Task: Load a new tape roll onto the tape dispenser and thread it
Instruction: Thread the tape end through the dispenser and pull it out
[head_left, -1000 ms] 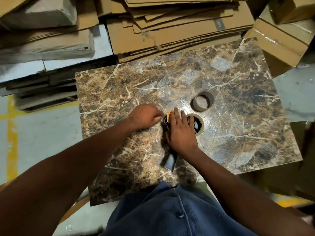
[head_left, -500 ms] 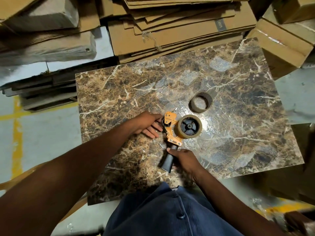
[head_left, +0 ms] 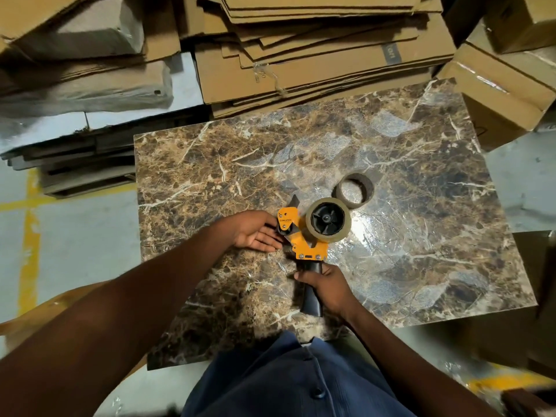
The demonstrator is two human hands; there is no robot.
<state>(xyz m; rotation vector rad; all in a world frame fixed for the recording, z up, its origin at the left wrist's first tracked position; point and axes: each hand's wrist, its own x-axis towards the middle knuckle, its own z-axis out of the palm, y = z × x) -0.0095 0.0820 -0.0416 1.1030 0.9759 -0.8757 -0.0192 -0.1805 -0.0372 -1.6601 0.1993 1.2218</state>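
Observation:
An orange tape dispenser (head_left: 304, 242) lies on its side on the brown marble slab (head_left: 406, 236). A tan tape roll (head_left: 328, 221) sits on its black hub. My right hand (head_left: 326, 288) grips the dispenser's black handle (head_left: 311, 297) near the slab's front. My left hand (head_left: 255, 231) rests palm up beside the dispenser's front end, fingers apart, fingertips touching the black roller area. An empty cardboard tape core (head_left: 353, 191) lies flat just behind the roll, apart from it.
Flattened cardboard sheets (head_left: 316, 55) are stacked behind the slab. Wrapped bundles (head_left: 84, 85) lie at the back left, and cardboard boxes (head_left: 496, 91) at the back right. Grey floor with yellow lines (head_left: 30, 230) lies to the left.
My right hand left the top of the roll and took the handle. The dispenser with the roll now shows fully. My left hand opened beside the dispenser's front end.

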